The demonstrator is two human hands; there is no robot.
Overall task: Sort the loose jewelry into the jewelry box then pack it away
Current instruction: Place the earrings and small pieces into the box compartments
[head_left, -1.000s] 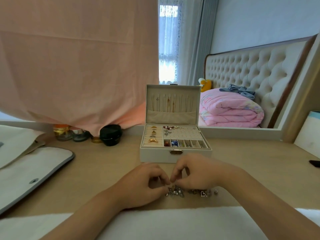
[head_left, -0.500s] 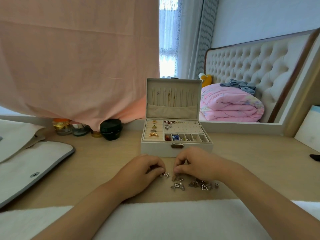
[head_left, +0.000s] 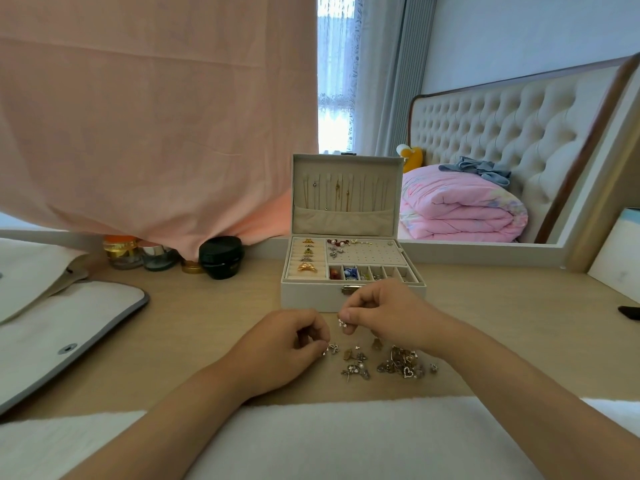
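Note:
A cream jewelry box (head_left: 313, 297) stands open on the wooden table, lid upright with thin necklaces hanging inside. Its tray holds gold rings at the left, earrings on a perforated pad and small compartments along the front. A pile of loose jewelry (head_left: 381, 363) lies on the table in front of it, including a heart-shaped piece. My right hand (head_left: 384, 315) is raised just before the box front and pinches a small silver earring (head_left: 342, 323). My left hand (head_left: 287, 344) rests on the table with curled fingers, pinching a small silver stud (head_left: 330, 348) at the pile's left edge.
A black jar (head_left: 221, 257) and small glass bottles (head_left: 138, 252) stand at the back left under a hanging pink cloth (head_left: 156, 116). A white pouch with grey trim (head_left: 62, 330) lies at the left. White fabric (head_left: 346, 441) covers the near edge. A dark object (head_left: 628, 312) sits far right.
My right hand has lifted off the pile toward the box with a small earring. The left hand has drawn slightly left, holding its own small piece. The two hands have separated.

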